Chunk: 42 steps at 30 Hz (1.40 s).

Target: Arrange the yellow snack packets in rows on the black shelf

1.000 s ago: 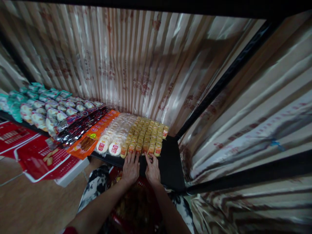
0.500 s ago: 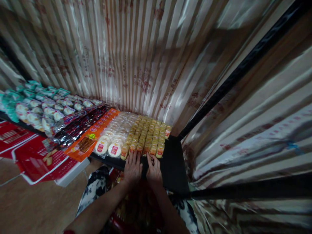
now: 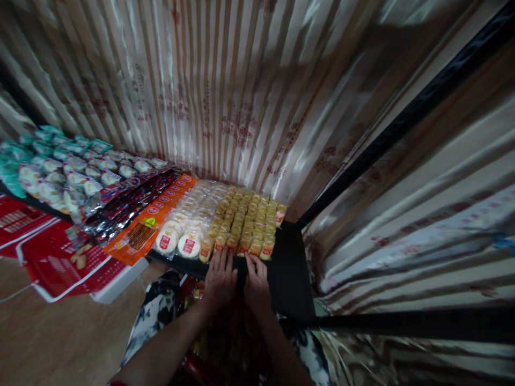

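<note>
Rows of small yellow wrapped snack packs (image 3: 245, 225) stand on a black shelf (image 3: 287, 268). My left hand (image 3: 221, 277) lies at the front of these rows, its fingers stretched out against the front packs. Beside it, my right hand (image 3: 257, 277) touches the front packs farther right with its fingertips, the fingers partly bent and apart. Neither hand grips a pack. Left of the yellow rows are round white wrapped crackers (image 3: 189, 245) with red labels, then an orange bag (image 3: 137, 236) showing brown sticks.
Dark shiny packets (image 3: 129, 206) and white-and-teal packs (image 3: 76, 166) continue along the shelf to the left. Red baskets (image 3: 76, 268) stand below on the floor. A black post (image 3: 362, 150) rises at the right, with striped plastic sheeting (image 3: 225, 96) behind. A dimly lit red container lies beneath my arms.
The view has shifted slightly. Both hands stay at the front of the yellow packs, with my right fingers shifted only a little.
</note>
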Each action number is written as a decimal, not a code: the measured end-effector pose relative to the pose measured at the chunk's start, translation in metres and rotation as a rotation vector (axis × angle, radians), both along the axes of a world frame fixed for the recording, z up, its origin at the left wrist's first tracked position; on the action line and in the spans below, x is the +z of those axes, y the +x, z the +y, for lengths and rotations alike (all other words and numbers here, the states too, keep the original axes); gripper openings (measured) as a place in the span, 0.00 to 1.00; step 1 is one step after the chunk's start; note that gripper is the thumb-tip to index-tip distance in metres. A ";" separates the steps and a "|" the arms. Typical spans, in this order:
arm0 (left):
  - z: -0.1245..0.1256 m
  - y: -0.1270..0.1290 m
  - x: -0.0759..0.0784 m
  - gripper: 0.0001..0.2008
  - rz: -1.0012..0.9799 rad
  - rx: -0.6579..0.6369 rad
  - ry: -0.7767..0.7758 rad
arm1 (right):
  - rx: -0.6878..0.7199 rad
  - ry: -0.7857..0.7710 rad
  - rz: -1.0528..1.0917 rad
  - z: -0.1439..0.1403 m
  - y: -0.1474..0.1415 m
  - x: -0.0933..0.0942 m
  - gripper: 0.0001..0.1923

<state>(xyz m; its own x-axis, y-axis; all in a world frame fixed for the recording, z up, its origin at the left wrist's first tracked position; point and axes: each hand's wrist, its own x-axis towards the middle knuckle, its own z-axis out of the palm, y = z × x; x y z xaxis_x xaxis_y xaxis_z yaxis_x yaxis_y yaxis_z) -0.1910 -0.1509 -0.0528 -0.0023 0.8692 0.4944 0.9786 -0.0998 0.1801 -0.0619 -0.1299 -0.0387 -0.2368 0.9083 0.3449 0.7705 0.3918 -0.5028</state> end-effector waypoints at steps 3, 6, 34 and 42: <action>-0.001 0.000 -0.003 0.25 -0.015 -0.014 0.016 | 0.020 0.001 0.025 0.000 0.002 -0.002 0.29; -0.001 -0.001 -0.006 0.24 -0.030 -0.010 0.025 | 0.046 0.038 0.048 -0.001 0.004 -0.005 0.29; -0.014 -0.062 -0.021 0.25 -0.228 -0.107 0.139 | 0.128 0.096 0.022 0.002 -0.030 -0.014 0.36; -0.017 -0.062 -0.017 0.23 -0.261 -0.092 0.100 | 0.179 0.118 -0.010 -0.007 -0.034 -0.001 0.37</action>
<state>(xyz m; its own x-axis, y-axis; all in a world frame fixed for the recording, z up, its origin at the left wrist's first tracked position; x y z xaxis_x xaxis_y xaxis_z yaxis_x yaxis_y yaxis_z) -0.2531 -0.1674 -0.0694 -0.0646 0.8188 0.5704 0.8863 -0.2156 0.4098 -0.0956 -0.1366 -0.0402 -0.3945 0.8048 0.4434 0.6879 0.5786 -0.4381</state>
